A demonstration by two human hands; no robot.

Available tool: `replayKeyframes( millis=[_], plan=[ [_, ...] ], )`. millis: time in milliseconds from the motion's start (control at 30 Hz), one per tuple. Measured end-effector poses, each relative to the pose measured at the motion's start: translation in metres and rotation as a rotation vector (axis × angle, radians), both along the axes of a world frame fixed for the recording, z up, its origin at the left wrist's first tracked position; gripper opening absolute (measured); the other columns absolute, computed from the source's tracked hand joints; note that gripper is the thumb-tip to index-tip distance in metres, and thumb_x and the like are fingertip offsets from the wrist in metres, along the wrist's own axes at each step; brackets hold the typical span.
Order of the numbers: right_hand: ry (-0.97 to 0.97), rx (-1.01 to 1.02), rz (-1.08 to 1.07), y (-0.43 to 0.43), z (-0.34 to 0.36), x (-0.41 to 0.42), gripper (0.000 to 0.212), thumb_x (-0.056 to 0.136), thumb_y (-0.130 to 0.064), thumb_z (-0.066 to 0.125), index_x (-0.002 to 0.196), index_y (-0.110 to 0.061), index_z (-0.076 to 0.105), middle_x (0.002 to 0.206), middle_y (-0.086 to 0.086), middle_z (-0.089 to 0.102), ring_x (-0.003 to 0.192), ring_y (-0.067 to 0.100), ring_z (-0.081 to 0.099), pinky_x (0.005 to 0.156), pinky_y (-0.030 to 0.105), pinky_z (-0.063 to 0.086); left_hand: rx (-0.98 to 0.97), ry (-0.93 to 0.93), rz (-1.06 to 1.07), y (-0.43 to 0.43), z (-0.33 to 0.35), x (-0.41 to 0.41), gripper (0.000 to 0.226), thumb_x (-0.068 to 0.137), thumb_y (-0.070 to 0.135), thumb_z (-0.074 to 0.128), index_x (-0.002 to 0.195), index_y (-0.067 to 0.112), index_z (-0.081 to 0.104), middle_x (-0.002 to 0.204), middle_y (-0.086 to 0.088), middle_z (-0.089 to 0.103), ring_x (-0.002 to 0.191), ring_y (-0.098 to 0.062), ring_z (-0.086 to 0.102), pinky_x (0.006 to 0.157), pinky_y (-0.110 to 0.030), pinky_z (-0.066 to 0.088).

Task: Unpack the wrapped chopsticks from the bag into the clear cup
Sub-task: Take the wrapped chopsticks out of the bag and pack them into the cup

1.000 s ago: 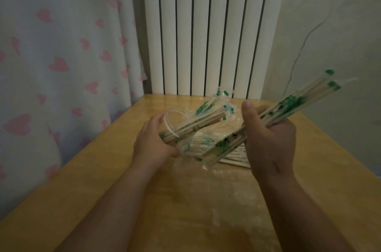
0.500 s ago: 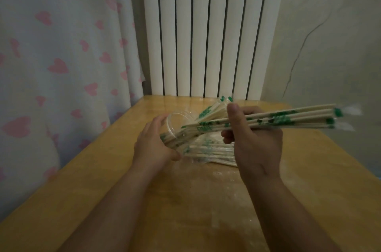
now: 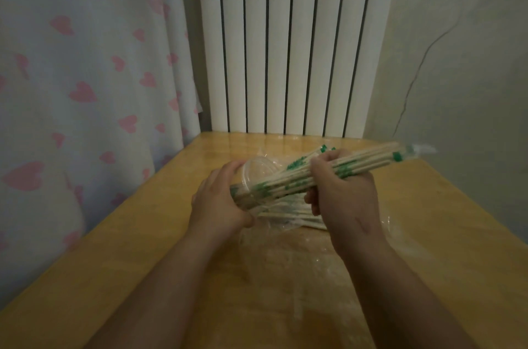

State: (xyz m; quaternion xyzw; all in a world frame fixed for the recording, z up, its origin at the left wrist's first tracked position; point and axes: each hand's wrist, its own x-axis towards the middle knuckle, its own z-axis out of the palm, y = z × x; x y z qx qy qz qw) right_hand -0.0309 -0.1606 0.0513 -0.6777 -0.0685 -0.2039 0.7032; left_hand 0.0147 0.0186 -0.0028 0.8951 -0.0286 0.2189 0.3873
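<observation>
My left hand (image 3: 220,203) grips the clear cup (image 3: 258,174), tilted on its side with its mouth toward the right. My right hand (image 3: 343,194) is closed around a bundle of wrapped chopsticks (image 3: 377,158) with green print, whose near ends reach into the cup's mouth. Other wrapped chopsticks (image 3: 297,167) stick out of the cup behind the bundle. Several more wrapped chopsticks (image 3: 297,215) lie on the wooden table (image 3: 143,248) under my hands, on the clear plastic bag (image 3: 274,251).
A white radiator (image 3: 285,43) stands behind the table's far edge. A curtain with pink hearts (image 3: 85,77) hangs along the left side. A pale wall (image 3: 457,63) is on the right.
My right hand has swung the bundle from pointing up and right to nearly level, then moved it left so its ends enter the cup. My left hand has held the cup almost still.
</observation>
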Motion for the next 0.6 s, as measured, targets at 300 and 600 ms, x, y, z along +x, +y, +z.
replayKeyframes(
  millis=[300, 600],
  plan=[
    [0.058, 0.192, 0.041, -0.0044, 0.0029, 0.0000, 0.020, 0.091, -0.015, 0.056, 0.082, 0.000, 0.066, 0.064, 0.011, 0.055, 0.047, 0.009, 0.047, 0.040, 0.021, 0.037, 0.036, 0.017, 0.005, -0.0011, 0.0012, 0.0001, 0.109, 0.047, 0.020, 0.091, 0.138, 0.047, 0.036, 0.132, 0.013, 0.045, 0.124, -0.018, 0.041, 0.103, -0.049, 0.039],
    [0.092, 0.365, 0.105, -0.0072, 0.0063, -0.0010, 0.016, 0.094, -0.020, 0.054, 0.097, -0.005, 0.060, 0.077, 0.009, 0.069, 0.063, 0.021, 0.064, 0.050, 0.027, 0.050, 0.025, 0.010, 0.002, -0.0021, 0.0036, -0.0014, 0.108, 0.047, 0.018, 0.090, 0.137, 0.046, 0.037, 0.129, 0.014, 0.045, 0.122, -0.017, 0.042, 0.102, -0.049, 0.040]
  ],
)
